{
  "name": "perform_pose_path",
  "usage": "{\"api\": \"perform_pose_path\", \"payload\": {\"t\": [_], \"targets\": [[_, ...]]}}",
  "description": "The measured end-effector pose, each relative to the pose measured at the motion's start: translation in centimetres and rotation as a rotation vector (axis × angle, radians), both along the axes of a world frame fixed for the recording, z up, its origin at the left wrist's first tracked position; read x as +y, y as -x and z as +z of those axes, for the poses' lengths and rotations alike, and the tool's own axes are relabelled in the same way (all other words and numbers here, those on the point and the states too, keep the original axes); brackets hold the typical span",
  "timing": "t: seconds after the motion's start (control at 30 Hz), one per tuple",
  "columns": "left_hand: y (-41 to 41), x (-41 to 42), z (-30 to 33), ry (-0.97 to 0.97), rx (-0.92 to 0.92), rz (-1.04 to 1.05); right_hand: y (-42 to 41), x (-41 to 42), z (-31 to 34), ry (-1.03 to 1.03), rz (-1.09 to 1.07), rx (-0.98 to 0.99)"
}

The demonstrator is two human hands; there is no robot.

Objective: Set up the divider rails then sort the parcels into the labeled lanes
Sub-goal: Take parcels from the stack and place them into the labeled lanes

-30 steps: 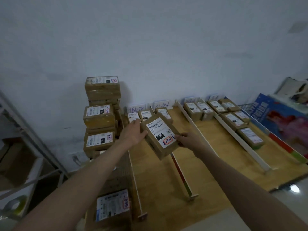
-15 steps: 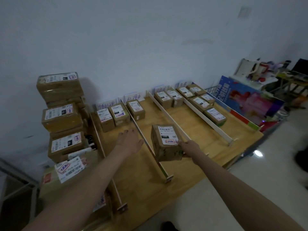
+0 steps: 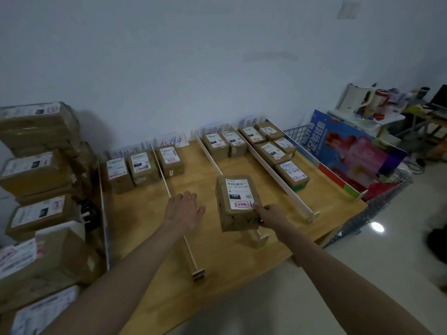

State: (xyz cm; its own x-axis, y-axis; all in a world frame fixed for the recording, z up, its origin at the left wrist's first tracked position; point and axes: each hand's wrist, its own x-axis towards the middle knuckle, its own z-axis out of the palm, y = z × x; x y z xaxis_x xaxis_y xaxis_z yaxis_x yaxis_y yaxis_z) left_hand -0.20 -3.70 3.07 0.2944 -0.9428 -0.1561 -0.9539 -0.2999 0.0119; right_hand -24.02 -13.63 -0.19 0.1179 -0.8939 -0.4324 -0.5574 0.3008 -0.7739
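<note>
The parcel [image 3: 237, 201] is brown cardboard with a white label that has black lines and a red mark, and green letters on its side. The table [image 3: 242, 257] is light yellow wood, the divider rails [image 3: 278, 180] are white, and the small lane cards [image 3: 171, 141] at the back are white with blue writing. The stacked boxes [image 3: 36, 170] are brown with white labels too, the poster [image 3: 350, 151] is blue with pink and has red and green at its edge, and the wall [image 3: 193, 56] is pale grey-blue.
</note>
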Motion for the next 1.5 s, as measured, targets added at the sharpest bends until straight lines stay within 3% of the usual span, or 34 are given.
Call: {"api": "perform_pose_path", "payload": {"t": [0.33,0.57,1.13,1.5], "targets": [[10.3,-5.1,-2.7,-0.059,0.069,0.133,9.4,-7.0,-1.7,-0.016,0.107,-0.018],[11.4,-8.3,-3.6,-0.060,0.060,0.173,10.8,-11.3,-3.8,-0.046,0.133,-0.010],[3.6,-23.3,-10.0,-0.122,0.127,0.299,-1.0,-28.8,-9.3,-0.033,0.263,0.148],[-1.5,-28.0,-14.5,-0.154,0.152,0.335,-9.1,-35.6,-14.1,-0.052,0.344,0.182]]}}
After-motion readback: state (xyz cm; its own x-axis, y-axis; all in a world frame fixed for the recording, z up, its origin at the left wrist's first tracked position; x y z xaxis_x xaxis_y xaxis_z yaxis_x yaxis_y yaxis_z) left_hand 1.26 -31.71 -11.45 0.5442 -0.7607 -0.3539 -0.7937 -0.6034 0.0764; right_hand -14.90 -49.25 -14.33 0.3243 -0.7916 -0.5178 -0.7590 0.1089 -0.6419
